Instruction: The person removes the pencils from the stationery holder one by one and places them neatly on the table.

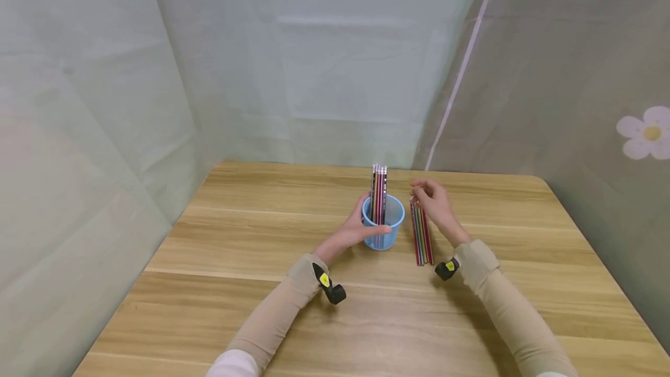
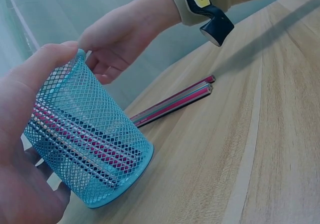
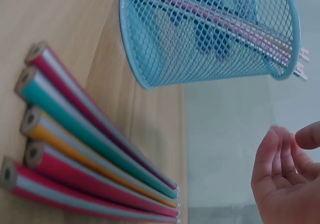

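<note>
My left hand (image 1: 349, 233) grips a light blue mesh pencil cup (image 1: 391, 238), thumb over the near side by the rim. Several pencils (image 1: 378, 185) stand in the cup, leaning on its left side with their ends above the rim. My right hand (image 1: 438, 207) hovers over the far end of several loose pencils (image 1: 421, 240), to the right of the cup. In the right wrist view its fingers (image 3: 272, 164) are loosely bent and nothing shows between them and the thumb. Red, green and yellow pencils (image 3: 85, 134) lie side by side there.
A wood-grain table (image 1: 235, 220) bears the cup and pencils. Pale cloth walls (image 1: 345, 74) enclose the far side and both flanks, with a white flower print (image 1: 635, 130) at right. A small dark camera (image 1: 334, 294) is strapped to the left wrist, another (image 1: 445, 270) to the right.
</note>
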Demonstrator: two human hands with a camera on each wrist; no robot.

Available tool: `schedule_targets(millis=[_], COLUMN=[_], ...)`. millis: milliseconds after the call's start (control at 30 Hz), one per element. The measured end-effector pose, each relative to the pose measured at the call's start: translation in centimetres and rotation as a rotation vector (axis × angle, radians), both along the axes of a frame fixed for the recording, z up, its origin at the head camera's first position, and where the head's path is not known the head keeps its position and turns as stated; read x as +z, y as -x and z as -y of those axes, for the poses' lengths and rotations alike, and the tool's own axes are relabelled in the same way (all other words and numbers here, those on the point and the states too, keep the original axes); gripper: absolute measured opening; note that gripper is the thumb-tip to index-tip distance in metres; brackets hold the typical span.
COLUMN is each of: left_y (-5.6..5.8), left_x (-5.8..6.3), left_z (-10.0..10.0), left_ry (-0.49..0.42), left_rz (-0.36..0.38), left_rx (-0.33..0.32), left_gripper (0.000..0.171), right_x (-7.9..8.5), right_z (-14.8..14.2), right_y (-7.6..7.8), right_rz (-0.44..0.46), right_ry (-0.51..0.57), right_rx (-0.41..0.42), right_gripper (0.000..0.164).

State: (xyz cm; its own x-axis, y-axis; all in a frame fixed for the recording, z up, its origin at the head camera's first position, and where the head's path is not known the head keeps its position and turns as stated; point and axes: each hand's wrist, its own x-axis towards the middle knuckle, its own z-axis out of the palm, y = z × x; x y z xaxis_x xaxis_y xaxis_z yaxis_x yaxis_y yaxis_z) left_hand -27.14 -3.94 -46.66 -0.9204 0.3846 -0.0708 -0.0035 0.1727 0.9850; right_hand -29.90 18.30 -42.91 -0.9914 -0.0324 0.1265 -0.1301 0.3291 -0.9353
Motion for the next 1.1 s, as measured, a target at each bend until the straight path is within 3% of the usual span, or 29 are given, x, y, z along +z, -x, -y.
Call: schedule_targets(millis=[467,933,1100], left_y=[0.1,-0.2,-0.3], left_x=[-0.2,-0.1,0.1], left_z=[-0.1,0.0,0.1], left_ry=[0.024,-0.029,-0.018], left_rz=[0.018,-0.013,-0.015], left_rx=[0.009,-0.018,-0.020], left_gripper=[0.101,0.101,0.102], right_x=[0.3,0.5,2.2], right_z=[0.8,1.7,2.4], right_y=[-0.3,-0.7,-1.8], right_rz=[-0.064,-0.113,-0.100], right_ry=[0.014,0.002,0.011], right_rx=[0.057,0.177,0.229], right_gripper=[0.035,0.037,0.038])
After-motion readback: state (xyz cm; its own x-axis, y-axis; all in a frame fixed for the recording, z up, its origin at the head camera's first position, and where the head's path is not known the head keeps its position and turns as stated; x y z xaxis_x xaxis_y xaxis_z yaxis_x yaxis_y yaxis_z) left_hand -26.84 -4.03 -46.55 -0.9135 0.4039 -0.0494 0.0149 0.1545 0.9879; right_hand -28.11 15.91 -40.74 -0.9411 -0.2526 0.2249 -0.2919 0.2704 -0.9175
